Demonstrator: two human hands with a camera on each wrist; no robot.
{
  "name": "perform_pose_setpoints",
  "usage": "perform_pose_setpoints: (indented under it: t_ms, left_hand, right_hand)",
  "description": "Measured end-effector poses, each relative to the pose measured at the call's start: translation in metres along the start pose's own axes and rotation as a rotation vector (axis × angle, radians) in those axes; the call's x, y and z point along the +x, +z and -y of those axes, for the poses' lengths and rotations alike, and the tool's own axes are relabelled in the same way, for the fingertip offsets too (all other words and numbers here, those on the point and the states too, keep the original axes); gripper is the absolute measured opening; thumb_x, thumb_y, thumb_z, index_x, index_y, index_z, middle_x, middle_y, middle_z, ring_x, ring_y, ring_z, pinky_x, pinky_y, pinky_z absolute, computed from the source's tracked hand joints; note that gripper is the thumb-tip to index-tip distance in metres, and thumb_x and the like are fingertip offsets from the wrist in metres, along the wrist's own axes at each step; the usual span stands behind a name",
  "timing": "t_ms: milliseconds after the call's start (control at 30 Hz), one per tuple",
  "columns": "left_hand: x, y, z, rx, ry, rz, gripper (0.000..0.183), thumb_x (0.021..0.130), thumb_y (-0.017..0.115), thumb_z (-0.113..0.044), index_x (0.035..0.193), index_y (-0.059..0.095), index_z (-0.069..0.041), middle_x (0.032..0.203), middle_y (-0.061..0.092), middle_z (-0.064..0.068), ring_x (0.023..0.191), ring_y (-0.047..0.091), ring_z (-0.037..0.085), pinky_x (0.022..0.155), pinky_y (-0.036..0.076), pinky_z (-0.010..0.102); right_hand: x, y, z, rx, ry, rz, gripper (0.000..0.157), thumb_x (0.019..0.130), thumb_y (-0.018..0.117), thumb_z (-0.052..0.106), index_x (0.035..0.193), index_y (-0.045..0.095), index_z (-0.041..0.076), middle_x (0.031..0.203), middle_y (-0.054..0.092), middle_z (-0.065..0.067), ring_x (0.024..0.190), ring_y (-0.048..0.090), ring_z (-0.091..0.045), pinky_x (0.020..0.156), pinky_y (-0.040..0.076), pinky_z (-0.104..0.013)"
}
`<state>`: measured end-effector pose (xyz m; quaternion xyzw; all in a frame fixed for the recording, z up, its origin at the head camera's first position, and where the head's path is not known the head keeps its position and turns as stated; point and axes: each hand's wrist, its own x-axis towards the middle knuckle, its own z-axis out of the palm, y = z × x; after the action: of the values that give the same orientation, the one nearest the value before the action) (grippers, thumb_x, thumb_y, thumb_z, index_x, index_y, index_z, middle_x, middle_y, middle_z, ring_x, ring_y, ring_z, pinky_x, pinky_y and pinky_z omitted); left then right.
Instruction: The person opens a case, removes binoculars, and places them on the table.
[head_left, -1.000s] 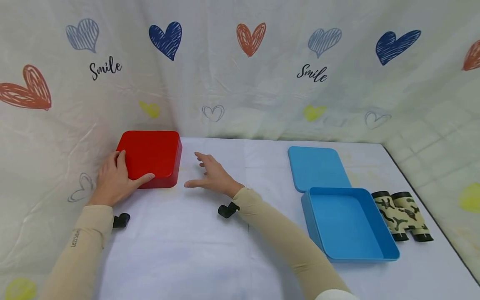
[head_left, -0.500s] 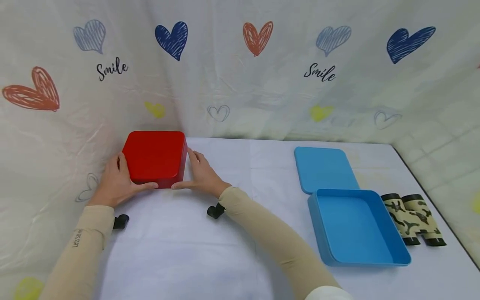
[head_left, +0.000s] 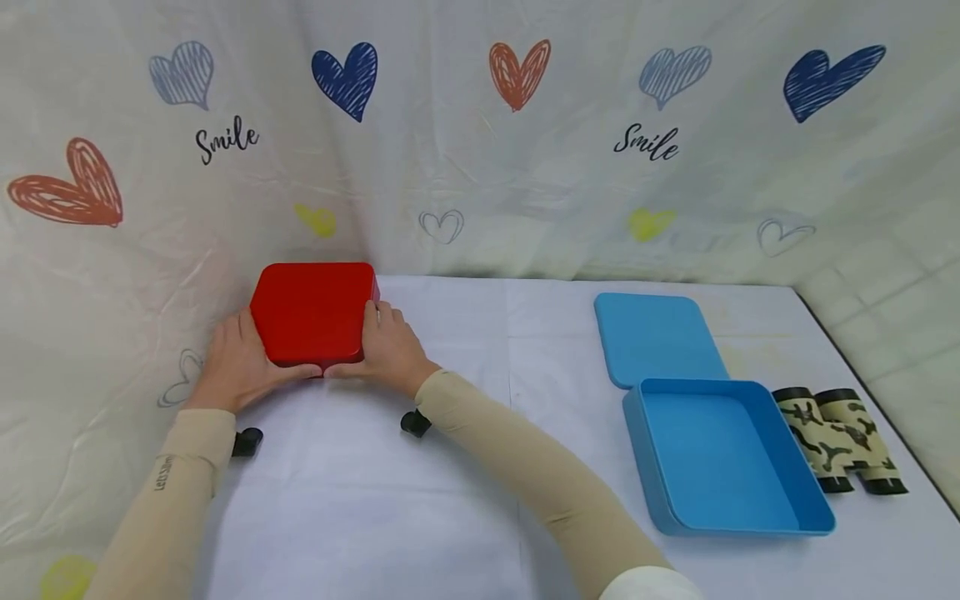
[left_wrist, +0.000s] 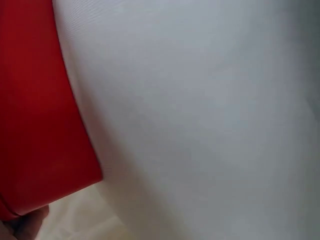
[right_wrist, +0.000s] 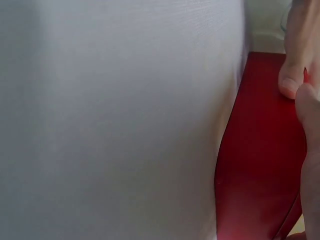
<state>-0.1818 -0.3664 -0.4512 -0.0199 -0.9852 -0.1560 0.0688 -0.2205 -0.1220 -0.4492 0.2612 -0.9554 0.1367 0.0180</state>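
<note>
A red rectangular box (head_left: pixel 315 312) with a flat, round-cornered top lies at the table's back left. My left hand (head_left: pixel 236 362) grips its left side, thumb along the front edge. From the other side my right hand (head_left: pixel 392 350) holds it, fingers on the right wall and thumb along the front. The two thumb tips nearly meet at the front middle. The left wrist view shows the box's side wall (left_wrist: pixel 40 110) close up. In the right wrist view the left thumb (right_wrist: pixel 292 75) shows against the red front wall (right_wrist: pixel 260 140). The box's underside is hidden.
An open blue box (head_left: pixel 727 450) stands on the right, its flat blue lid (head_left: pixel 660 337) lying behind it. Camouflage binoculars (head_left: pixel 840 437) lie beside it near the table's right edge. A curtain (head_left: pixel 450 167) printed with hearts hangs right behind the table.
My right hand has moved left from the open table to the red box and taken hold of its right side. The left hand has stayed at the box. The head view has shifted slightly.
</note>
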Motion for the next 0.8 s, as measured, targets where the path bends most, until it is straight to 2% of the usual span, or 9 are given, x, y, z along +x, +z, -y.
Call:
perform_pose_setpoints:
  t_ms: [167,267,333,400,533,800]
  left_hand:
    - [0.0,-0.003,0.001,0.022,-0.01,-0.012,0.127,0.065,0.082,-0.077,0.139,0.033,0.013,0.122,0.047,0.034,0.112,0.044,0.049,0.097,0.041,0.06]
    - [0.001,-0.005,0.0,0.092,-0.02,-0.033,0.114,0.062,0.08,-0.082,0.117,0.044,0.01,0.098,0.053,0.029,0.092,0.051,0.043,0.081,0.044,0.05]
    - [0.002,-0.006,-0.001,0.14,-0.031,-0.044,0.104,0.06,0.079,-0.084,0.101,0.046,0.006,0.084,0.052,0.024,0.08,0.051,0.038,0.071,0.04,0.042]
    - [0.002,-0.007,-0.002,0.17,-0.05,-0.034,0.099,0.06,0.077,-0.086,0.091,0.044,0.002,0.077,0.049,0.022,0.074,0.05,0.036,0.065,0.034,0.038]
    - [0.002,-0.009,-0.003,0.196,-0.081,0.015,0.098,0.064,0.074,-0.085,0.088,0.043,0.004,0.079,0.048,0.024,0.078,0.048,0.037,0.064,0.033,0.037]
    - [0.004,-0.006,-0.002,0.196,-0.12,0.062,0.101,0.065,0.07,-0.088,0.093,0.042,0.006,0.083,0.047,0.025,0.082,0.046,0.039,0.064,0.033,0.037]
  right_hand:
    - [0.003,0.001,0.011,-0.184,0.055,-0.047,0.122,0.072,0.053,0.096,0.148,0.039,0.001,0.138,0.055,-0.007,0.115,0.058,-0.021,0.089,0.058,-0.032]
    - [0.004,0.003,0.014,-0.23,0.088,-0.046,0.124,0.07,0.048,0.1,0.145,0.042,0.002,0.133,0.057,-0.006,0.109,0.057,-0.02,0.081,0.055,-0.032]
    - [0.004,0.004,0.014,-0.248,0.105,-0.039,0.12,0.07,0.044,0.102,0.14,0.046,0.004,0.126,0.059,-0.004,0.105,0.057,-0.018,0.078,0.051,-0.031]
    - [0.005,0.004,0.013,-0.251,0.123,-0.026,0.116,0.069,0.042,0.103,0.133,0.048,0.007,0.119,0.059,-0.001,0.102,0.056,-0.016,0.076,0.048,-0.031]
    - [0.008,0.003,0.013,-0.241,0.142,-0.015,0.11,0.066,0.039,0.105,0.121,0.052,0.011,0.111,0.058,0.0,0.1,0.054,-0.015,0.075,0.044,-0.032]
    - [0.009,0.0,0.017,-0.342,0.124,-0.003,0.101,0.068,0.034,0.106,0.102,0.056,0.013,0.098,0.058,-0.001,0.091,0.053,-0.016,0.074,0.046,-0.033]
